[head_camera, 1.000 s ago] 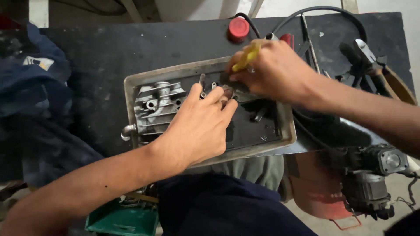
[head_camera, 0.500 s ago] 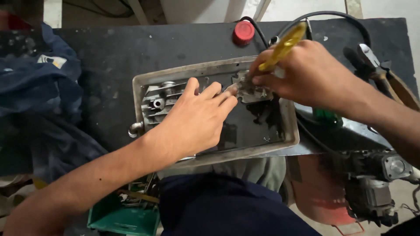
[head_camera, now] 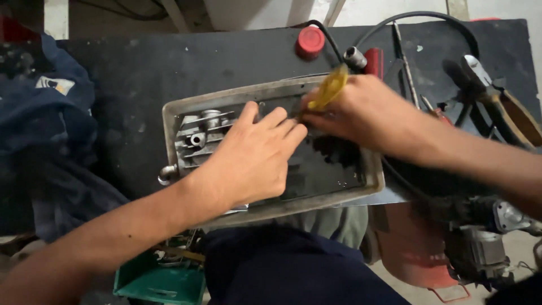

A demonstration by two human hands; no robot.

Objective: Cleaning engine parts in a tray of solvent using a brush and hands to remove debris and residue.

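A dirty metal tray (head_camera: 377, 179) lies on a dark workbench (head_camera: 124, 79). A finned grey engine part (head_camera: 197, 135) sits in the tray's left end. My left hand (head_camera: 254, 158) lies flat over the tray's middle, fingers spread, pressing on parts I cannot see beneath it. My right hand (head_camera: 361, 113) is closed round a screwdriver with a yellow handle (head_camera: 330, 87), its tip hidden between the two hands. The fingertips of both hands nearly touch above the tray.
A red cap (head_camera: 310, 40) and black cable (head_camera: 418, 17) lie at the bench's back. Pliers (head_camera: 497, 96) rest at the right. A blue cloth (head_camera: 45, 113) covers the left. A green box (head_camera: 164, 277) and a small engine (head_camera: 480, 237) stand below the bench edge.
The right hand has tipped the yellow-handled screwdriver lower and drawn closer to the left hand. The left hand stays pressed on the tray. The view has shifted slightly.
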